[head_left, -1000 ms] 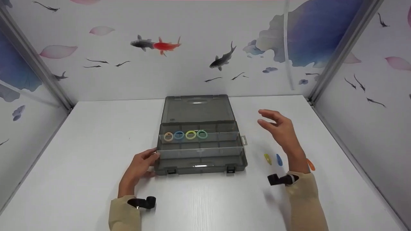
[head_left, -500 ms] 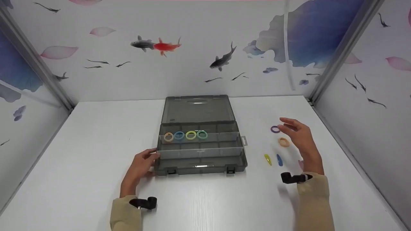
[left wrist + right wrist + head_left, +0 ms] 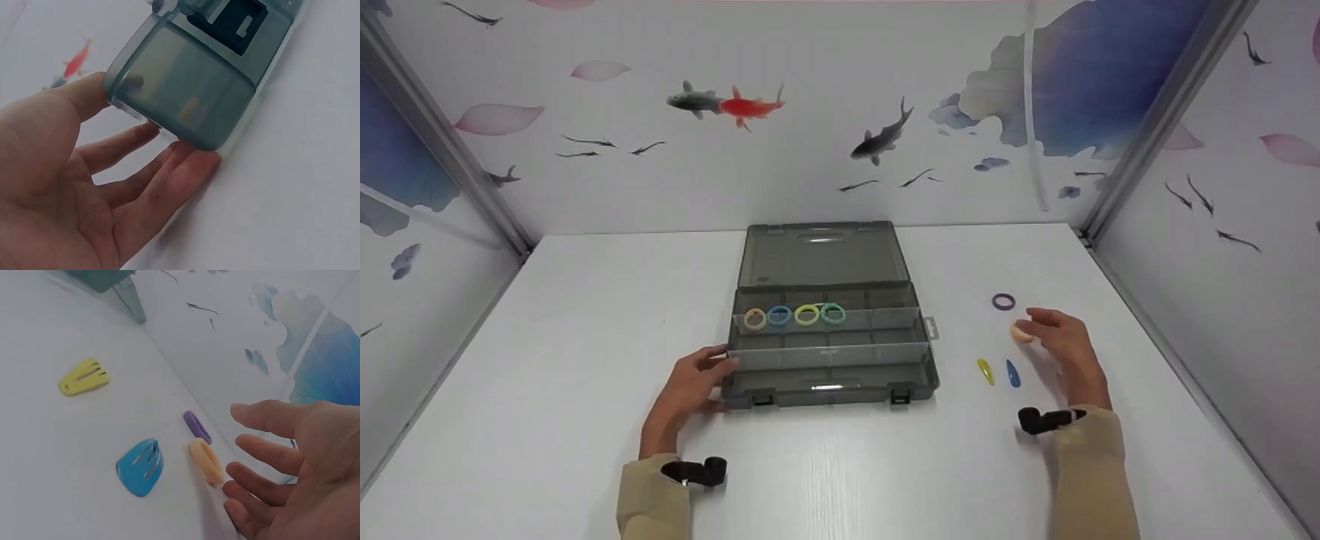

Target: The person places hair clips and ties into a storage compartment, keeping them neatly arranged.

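A grey see-through compartment box point(image 3: 829, 377) lies with its lid laid back. My left hand point(image 3: 695, 382) holds its left front corner; in the left wrist view the thumb is at the rim and the fingers lie against the side and underside. My right hand point(image 3: 1069, 345) is at a peach hair tie point(image 3: 1021, 332), fingers loosely bent and apart, partly covering it in the head view. In the right wrist view the tie point(image 3: 206, 462) lies just beyond the fingertips, not pinched. Behind it is a purple hair tie point(image 3: 1003, 301). A yellow snap hair clip point(image 3: 985, 372) and a blue one point(image 3: 1013, 373) lie nearer.
Orange point(image 3: 745, 321), blue point(image 3: 769, 316), yellow point(image 3: 797, 316) and green point(image 3: 823, 315) hair ties stand in a row along the box's rear divider. A hanging tab point(image 3: 931, 328) sticks out at the box's right side. Printed panels point(image 3: 810, 187) enclose the white table point(image 3: 585, 315).
My right hand has moved right and then down toward the peach hair tie, uncovering the purple one. My left hand stays at the box corner.
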`<state>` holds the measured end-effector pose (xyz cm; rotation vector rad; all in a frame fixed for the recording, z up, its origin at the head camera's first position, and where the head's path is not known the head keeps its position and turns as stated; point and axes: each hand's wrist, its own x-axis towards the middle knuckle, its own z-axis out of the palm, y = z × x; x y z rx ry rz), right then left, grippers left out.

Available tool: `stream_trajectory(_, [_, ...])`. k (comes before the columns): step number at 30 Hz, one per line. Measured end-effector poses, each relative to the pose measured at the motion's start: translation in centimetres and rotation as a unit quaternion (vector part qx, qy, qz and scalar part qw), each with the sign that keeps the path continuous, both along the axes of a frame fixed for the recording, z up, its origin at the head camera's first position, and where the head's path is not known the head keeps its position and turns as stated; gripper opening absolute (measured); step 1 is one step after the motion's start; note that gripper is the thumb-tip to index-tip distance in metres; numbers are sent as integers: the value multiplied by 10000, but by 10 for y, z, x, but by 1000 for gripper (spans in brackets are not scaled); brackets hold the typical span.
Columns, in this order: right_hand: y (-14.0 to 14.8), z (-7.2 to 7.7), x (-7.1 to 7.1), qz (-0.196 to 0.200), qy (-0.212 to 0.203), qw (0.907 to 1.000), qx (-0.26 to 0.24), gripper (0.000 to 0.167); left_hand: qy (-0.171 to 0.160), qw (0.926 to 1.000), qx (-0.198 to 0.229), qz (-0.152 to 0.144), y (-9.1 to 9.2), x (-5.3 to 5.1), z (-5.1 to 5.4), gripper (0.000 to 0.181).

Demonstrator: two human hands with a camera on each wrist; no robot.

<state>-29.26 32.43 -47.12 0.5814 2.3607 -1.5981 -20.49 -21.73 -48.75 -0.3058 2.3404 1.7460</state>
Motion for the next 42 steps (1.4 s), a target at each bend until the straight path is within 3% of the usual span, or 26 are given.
stream_trajectory(9, [3, -7, -1, 84, 147, 9998, 73, 82, -8, 10000, 62, 52, 0, -4, -1, 58])
stream_trajectory(18, [4, -12, -3, 239, 165, 9963, 803, 73, -60, 9998, -39, 204, 5, -6, 0, 54])
stream_trajectory(42, [-5, -12, -2, 76, 216, 9940, 1073, 54, -179, 9994, -108, 261, 5, -4, 1, 55])
